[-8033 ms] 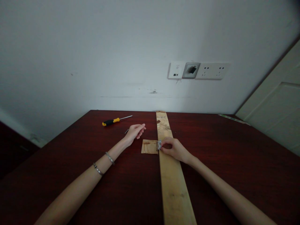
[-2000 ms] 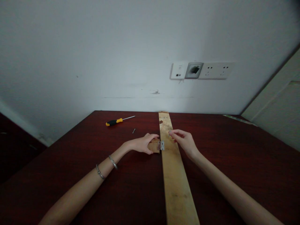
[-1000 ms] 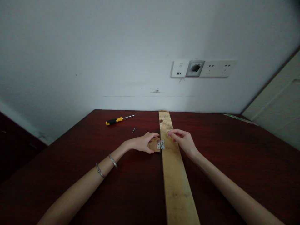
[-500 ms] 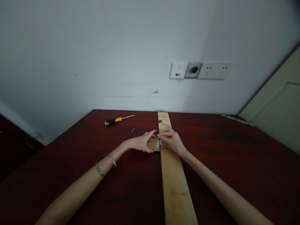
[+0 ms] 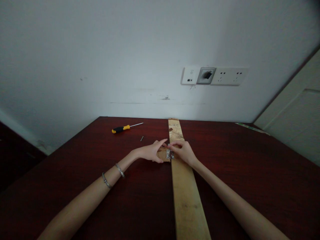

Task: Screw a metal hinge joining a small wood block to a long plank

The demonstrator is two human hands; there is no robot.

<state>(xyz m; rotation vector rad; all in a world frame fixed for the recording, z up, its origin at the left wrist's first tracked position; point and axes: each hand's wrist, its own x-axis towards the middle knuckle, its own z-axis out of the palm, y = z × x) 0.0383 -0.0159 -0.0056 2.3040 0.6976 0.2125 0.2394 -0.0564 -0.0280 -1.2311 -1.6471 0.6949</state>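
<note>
A silver metal hinge (image 5: 168, 153) lies across the joint between a short wooden block (image 5: 162, 155) and a long wooden plank (image 5: 188, 196). My left hand (image 5: 150, 151) grips the short block from the left, thumb at the near side and fingers round the far side. Over the plank, my right hand (image 5: 183, 151) pinches thumb and forefinger together at the hinge's far end. Something small and silvery shows at those fingertips, too small to name. The hinge's right part is partly hidden by the right hand.
A yellow and black screwdriver (image 5: 121, 129) lies at the back left of the dark red table (image 5: 125, 213). Near it is a small metal screw or pin (image 5: 141, 138). A wall with sockets (image 5: 226, 76) rises behind, and a pale door (image 5: 300, 110) stands at the right.
My right fingertips have shifted slightly nearer, down onto the hinge's far end, and cover more of the small silvery piece. The left hand and the block stay put.
</note>
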